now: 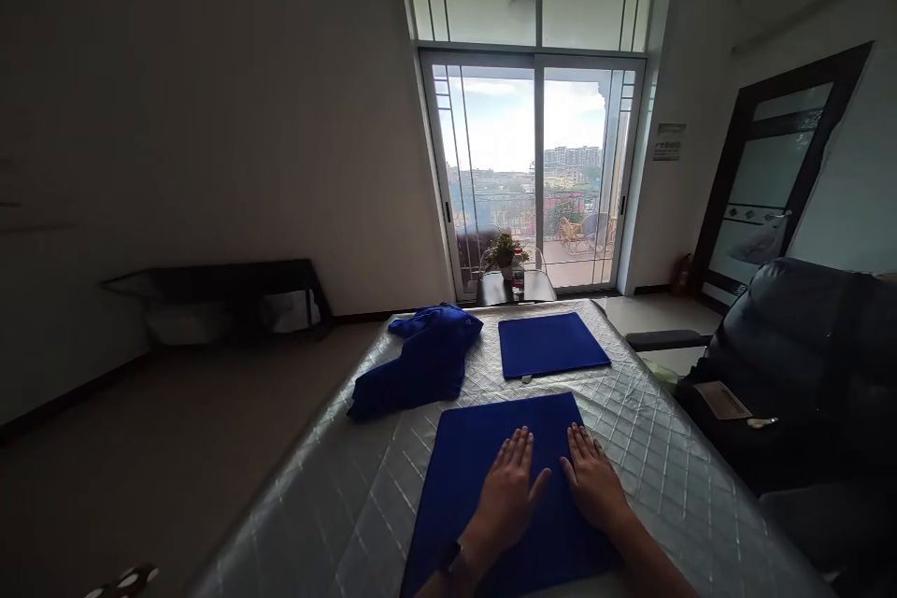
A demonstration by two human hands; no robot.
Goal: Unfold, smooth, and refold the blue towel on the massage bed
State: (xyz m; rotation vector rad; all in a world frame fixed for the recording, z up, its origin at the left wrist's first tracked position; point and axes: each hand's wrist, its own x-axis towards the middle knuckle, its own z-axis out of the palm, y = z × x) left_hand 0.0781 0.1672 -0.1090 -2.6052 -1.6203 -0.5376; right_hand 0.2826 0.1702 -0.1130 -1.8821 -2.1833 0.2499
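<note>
A blue cloth [448, 495] is spread flat in a rectangle at the near end of a silver quilted surface [315, 505]. My left hand [510, 478] rests palm down on the cloth, its fingers stretched out and the thumb apart. Along the cloth's right edge lies my right hand [590, 476], also flat with straight fingers. Beyond them is a second flat blue cloth rectangle [553, 344], with a small pale tag at its near edge. To its left sits a crumpled blue cloth [424, 360], loosely heaped.
A small dark table [491, 290] with a potted plant [505, 252] and a bottle [518, 271] stands past the far end. On the right is a black armchair [805, 364], with a tan flat item [721, 400] on it. A dark low frame [231, 280] lies along the left wall.
</note>
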